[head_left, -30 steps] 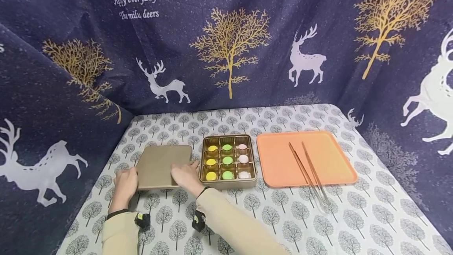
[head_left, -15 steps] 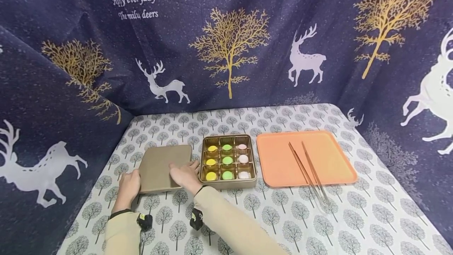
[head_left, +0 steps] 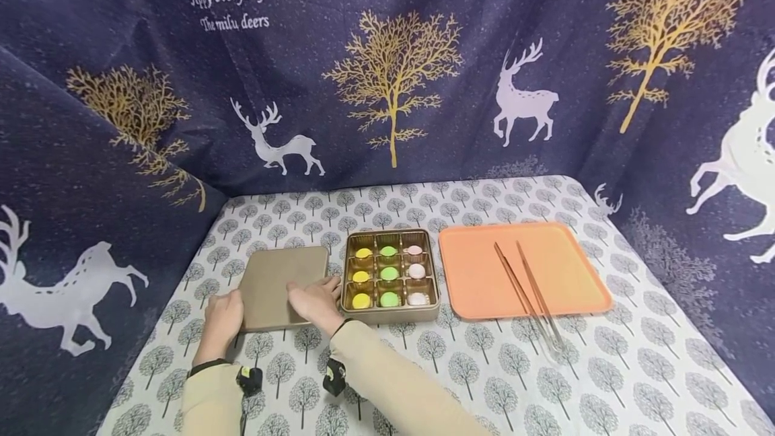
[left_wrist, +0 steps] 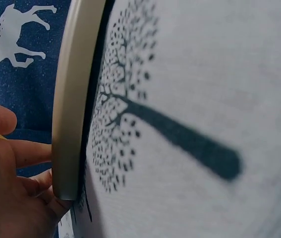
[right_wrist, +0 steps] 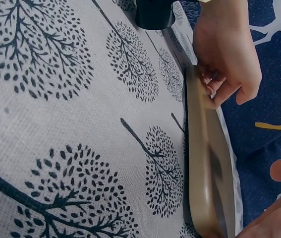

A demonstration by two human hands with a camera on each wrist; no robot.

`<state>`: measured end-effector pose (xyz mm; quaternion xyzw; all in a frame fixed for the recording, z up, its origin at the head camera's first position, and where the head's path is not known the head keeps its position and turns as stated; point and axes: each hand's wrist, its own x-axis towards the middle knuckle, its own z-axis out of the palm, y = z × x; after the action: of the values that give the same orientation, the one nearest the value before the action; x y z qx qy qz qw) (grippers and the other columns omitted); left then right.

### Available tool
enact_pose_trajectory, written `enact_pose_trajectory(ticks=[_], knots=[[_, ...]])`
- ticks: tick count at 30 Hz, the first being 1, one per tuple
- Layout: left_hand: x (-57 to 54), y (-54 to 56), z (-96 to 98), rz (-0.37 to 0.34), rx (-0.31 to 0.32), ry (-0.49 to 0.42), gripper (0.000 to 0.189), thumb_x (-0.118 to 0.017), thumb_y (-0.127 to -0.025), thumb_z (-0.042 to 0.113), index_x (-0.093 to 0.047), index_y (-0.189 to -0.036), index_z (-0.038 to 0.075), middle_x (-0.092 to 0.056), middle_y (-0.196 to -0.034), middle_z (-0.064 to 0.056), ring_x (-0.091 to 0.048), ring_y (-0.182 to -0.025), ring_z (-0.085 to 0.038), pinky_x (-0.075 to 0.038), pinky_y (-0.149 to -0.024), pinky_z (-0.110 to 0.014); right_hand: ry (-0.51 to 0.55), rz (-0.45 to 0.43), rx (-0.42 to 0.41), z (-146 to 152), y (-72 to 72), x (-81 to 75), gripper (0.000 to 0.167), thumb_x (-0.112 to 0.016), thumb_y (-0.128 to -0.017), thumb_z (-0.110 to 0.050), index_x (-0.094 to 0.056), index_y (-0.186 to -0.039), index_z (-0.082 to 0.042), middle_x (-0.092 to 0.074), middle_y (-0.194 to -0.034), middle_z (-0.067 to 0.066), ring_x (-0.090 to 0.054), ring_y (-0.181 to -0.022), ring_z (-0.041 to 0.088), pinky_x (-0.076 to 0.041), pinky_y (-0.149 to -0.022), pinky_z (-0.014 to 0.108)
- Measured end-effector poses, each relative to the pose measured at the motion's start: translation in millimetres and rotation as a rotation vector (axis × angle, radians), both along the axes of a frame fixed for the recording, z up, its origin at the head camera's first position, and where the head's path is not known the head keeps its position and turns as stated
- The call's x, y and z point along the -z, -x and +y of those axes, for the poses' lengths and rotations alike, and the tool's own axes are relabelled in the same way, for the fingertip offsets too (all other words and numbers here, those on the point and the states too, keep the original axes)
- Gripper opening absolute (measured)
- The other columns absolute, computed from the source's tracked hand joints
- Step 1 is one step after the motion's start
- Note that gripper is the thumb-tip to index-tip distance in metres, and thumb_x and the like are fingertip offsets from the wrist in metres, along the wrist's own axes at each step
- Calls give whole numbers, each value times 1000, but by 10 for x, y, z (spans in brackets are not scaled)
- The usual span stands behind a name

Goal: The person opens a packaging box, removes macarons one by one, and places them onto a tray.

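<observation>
A flat, gold-brown lid [head_left: 277, 278] lies face up on the cloth at the left. My left hand [head_left: 223, 320] touches its left edge; in the left wrist view the fingers [left_wrist: 33, 152] meet the rim while the thumb stands off it. On the lid's right side is my right hand [head_left: 315, 300], its fingers at the edge and its thumb over the top. Just right of it sits a gold tin [head_left: 390, 315], its divided insert holding small round yellow pieces [head_left: 360, 277], green pieces [head_left: 389, 274] and pale pink pieces [head_left: 416, 272].
An orange tray [head_left: 475, 268] lies right of the tin. Long metal tongs [head_left: 533, 295] rest across it, their bent end past its front edge. Behind the table [head_left: 424, 382] hangs a dark blue curtain [head_left: 290, 73] with deer and trees.
The lid's left side has come down slightly and the lid has shifted a little to the right. My left hand has moved right with it; my right thumb has slid slightly left.
</observation>
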<state>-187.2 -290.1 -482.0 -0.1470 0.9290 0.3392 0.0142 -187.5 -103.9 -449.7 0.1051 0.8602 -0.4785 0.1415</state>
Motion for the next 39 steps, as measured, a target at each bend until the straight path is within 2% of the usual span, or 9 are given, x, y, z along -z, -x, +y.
enact_pose_trajectory(ticks=[10,15,21,24,27,32,34,37,39], knots=[[-54,-21,30,5,12,4,65,-14,-102,31,-53,-124,-17,-36,-128,-39,-36,-118,-56,-37,-101,-69,45,-6,28,12,-44,-96,90,-49,-95,-53,-20,-149,13,-8,-160,29,-9,-149,44,-14,-124,56],[-98,-22,17,39,-23,-13,64,-17,-102,30,-56,-117,-19,-39,-126,-40,-39,-116,-55,-39,-98,-67,-25,13,-16,12,-103,-176,89,-48,-95,-54,-20,-151,9,-15,-159,28,-14,-148,43,-18,-124,53],[-166,-3,95,196,-13,-35,60,-19,-105,28,-41,-137,-18,-29,-141,-40,-26,-133,-51,-29,-109,-66,-129,149,-188,75,-199,-289,81,-40,-99,-55,-25,-151,5,-16,-161,22,-18,-149,37,-20,-125,46],[-124,12,158,293,-30,-71,60,-24,-105,30,-37,-140,-17,-26,-137,-42,-31,-127,-54,-32,-104,-69,-147,236,-230,135,-229,-331,76,-39,-100,-52,-30,-150,3,-24,-160,19,-24,-147,34,-23,-125,44],[-94,4,195,330,-56,-95,61,-25,-105,33,-36,-143,-14,-28,-138,-41,-32,-126,-54,-31,-105,-69,-143,298,-247,174,-243,-360,68,-42,-101,-47,-35,-149,0,-35,-156,17,-34,-143,32,-31,-122,44],[-128,8,270,309,-81,-123,57,-29,-105,31,-34,-147,-7,-30,-143,-36,-39,-127,-52,-33,-109,-66,-123,391,-243,239,-240,-388,53,-51,-100,-34,-47,-143,-5,-51,-144,14,-60,-120,27,-54,-102,34],[-152,17,308,315,-91,-111,54,-33,-104,29,-37,-146,-5,-34,-143,-33,-44,-125,-49,-37,-107,-64,-88,409,-236,267,-235,-397,48,-54,-99,-28,-49,-141,-6,-54,-141,14,-69,-94,22,-63,-81,30],[-171,42,358,364,-107,-89,49,-43,-102,23,-45,-142,-5,-42,-139,-30,-50,-121,-47,-43,-104,-60,-69,431,-230,316,-218,-425,45,-57,-97,-24,-52,-139,-10,-57,-139,12,-62,-67,10,-61,-64,21],[-183,54,396,410,-111,-83,46,-49,-100,20,-50,-138,-6,-47,-135,-29,-54,-117,-45,-46,-101,-58,-29,416,-230,354,-202,-443,45,-57,-97,-21,-51,-140,-11,-62,-131,15,-49,-45,7,-53,-43,19]])
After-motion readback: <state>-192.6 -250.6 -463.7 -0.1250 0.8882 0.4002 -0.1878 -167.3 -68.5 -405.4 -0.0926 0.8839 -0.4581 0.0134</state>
